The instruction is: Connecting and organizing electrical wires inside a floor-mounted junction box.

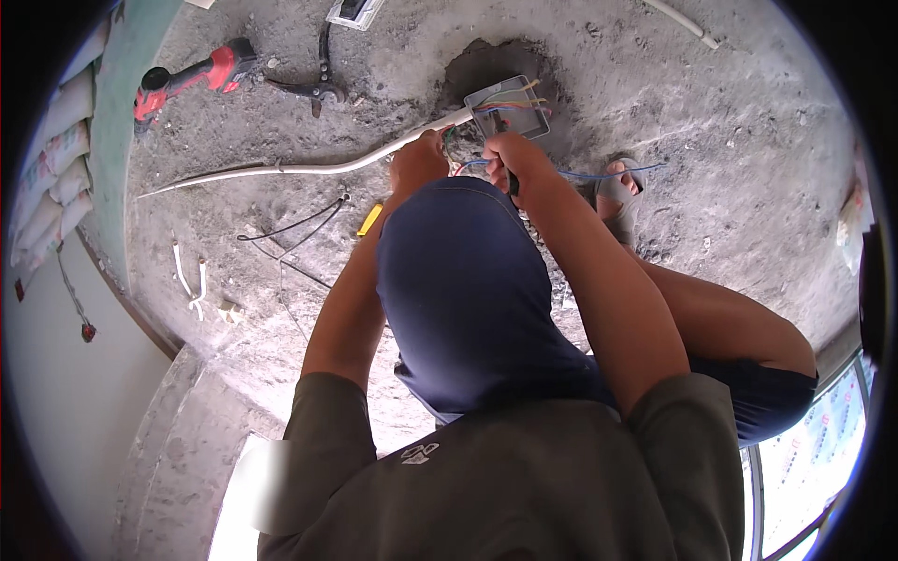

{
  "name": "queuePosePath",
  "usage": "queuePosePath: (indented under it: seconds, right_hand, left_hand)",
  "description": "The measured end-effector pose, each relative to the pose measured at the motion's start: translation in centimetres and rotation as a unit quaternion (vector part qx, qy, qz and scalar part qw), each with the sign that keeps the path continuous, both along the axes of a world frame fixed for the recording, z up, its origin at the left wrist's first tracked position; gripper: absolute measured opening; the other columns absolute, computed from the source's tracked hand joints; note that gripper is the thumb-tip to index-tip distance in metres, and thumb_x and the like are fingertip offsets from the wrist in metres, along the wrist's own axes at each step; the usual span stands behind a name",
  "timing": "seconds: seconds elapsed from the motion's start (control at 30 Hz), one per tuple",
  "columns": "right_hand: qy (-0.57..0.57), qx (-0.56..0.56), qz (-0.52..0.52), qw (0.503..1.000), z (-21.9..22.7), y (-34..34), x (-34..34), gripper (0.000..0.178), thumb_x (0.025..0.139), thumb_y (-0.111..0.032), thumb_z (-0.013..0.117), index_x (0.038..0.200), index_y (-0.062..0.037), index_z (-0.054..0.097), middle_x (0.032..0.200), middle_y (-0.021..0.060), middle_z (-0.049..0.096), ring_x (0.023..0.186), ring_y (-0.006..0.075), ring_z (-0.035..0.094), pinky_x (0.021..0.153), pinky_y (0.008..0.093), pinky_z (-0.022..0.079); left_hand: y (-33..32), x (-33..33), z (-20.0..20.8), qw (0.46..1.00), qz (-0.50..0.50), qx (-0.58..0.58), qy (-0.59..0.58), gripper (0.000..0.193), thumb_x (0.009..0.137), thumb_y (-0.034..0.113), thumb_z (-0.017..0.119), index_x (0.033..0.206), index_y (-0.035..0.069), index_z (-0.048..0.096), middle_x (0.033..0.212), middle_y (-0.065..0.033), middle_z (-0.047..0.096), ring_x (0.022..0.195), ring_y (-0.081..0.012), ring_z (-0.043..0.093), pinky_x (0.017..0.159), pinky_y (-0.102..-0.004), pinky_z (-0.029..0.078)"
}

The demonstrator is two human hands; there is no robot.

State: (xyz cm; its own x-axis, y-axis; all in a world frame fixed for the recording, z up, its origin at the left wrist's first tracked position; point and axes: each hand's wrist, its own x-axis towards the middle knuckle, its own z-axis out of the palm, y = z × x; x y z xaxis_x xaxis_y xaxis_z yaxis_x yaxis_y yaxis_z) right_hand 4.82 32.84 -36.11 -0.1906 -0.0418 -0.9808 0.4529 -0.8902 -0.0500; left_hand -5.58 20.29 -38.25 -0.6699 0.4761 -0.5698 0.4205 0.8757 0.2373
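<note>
A grey junction box point(538, 122) sits at the edge of a dark patch in the rough floor, with red, blue and yellow-green wires point(513, 91) in it. My right hand point(516, 161) is closed around a dark-handled hand tool point(513, 183) just below the box; its exact kind is unclear. To the left, my left hand point(419, 164) is closed beside a white conduit point(351, 169) that runs to the box. Thin wires point(451, 140) show at its fingertips, which are partly hidden. A blue wire point(599, 175) stretches rightward past my right forearm.
A red and black power tool point(196, 77) and a black-handled tool point(318, 91) lie at the upper left. Black cable point(290, 234), a yellow object point(369, 221) and white pipe pieces point(200, 285) lie nearer. My sandalled foot point(617, 190) is at the right.
</note>
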Motion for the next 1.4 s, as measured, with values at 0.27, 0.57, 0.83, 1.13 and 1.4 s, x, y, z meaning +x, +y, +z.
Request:
queuePosePath:
  seconds: [0.27, 0.57, 0.83, 1.13, 1.4]
  right_hand:
    - [0.024, 0.004, 0.036, 0.999, -0.3, 0.3, 0.5, 0.016, 0.066, -0.010, 0.058, 0.060, -0.0055, 0.044, 0.056, 0.0075, 0.044, 0.042, 0.0172, 0.041, 0.039, 0.0313, 0.031]
    - [0.041, -0.036, 0.027, 0.998, -0.2, 0.9, 1.1, 0.017, 0.067, -0.011, 0.058, 0.059, -0.0078, 0.043, 0.053, 0.0049, 0.042, 0.040, 0.0155, 0.038, 0.038, 0.0295, 0.030]
    - [0.036, -0.028, 0.046, 0.998, 1.4, 1.5, 2.5, 0.015, 0.067, -0.012, 0.059, 0.060, -0.0075, 0.046, 0.053, 0.0047, 0.045, 0.040, 0.0153, 0.039, 0.037, 0.0286, 0.031]
    - [0.022, 0.011, 0.024, 0.999, 0.7, 0.7, 1.9, 0.013, 0.067, -0.012, 0.058, 0.061, -0.0056, 0.048, 0.055, 0.0058, 0.046, 0.043, 0.0164, 0.042, 0.037, 0.0303, 0.032]
    - [0.030, 0.017, 0.061, 0.998, 1.7, 2.0, 2.9, 0.016, 0.077, -0.019, 0.058, 0.068, -0.0116, 0.048, 0.056, -0.0020, 0.043, 0.039, 0.0077, 0.037, 0.034, 0.0234, 0.025]
  left_hand:
    - [-0.6, -0.1, -0.6, 1.000, -0.027, -0.011, 0.001, 0.021, 0.086, 0.024, 0.048, 0.097, 0.013, 0.063, 0.091, -0.0181, 0.064, 0.089, -0.0366, 0.061, 0.078, -0.0483, 0.047]
    - [-0.8, -0.3, -1.8, 1.000, -0.027, 0.001, 0.003, 0.023, 0.087, 0.023, 0.045, 0.096, 0.011, 0.062, 0.092, -0.0189, 0.064, 0.091, -0.0382, 0.060, 0.078, -0.0482, 0.046]
    - [-0.1, -1.6, -0.9, 0.997, -0.044, -0.003, -0.055, 0.027, 0.089, 0.021, 0.042, 0.100, 0.006, 0.061, 0.092, -0.0222, 0.064, 0.090, -0.0390, 0.061, 0.080, -0.0492, 0.046]
    - [-1.6, -2.0, -1.0, 0.992, 0.041, 0.090, -0.084, 0.022, 0.088, 0.024, 0.047, 0.093, 0.010, 0.064, 0.092, -0.0167, 0.064, 0.092, -0.0365, 0.060, 0.079, -0.0445, 0.046]
    - [0.3, -1.5, -0.9, 0.998, 0.017, -0.008, -0.055, 0.024, 0.087, 0.025, 0.044, 0.094, 0.011, 0.063, 0.093, -0.0166, 0.064, 0.092, -0.0368, 0.060, 0.078, -0.0462, 0.046]
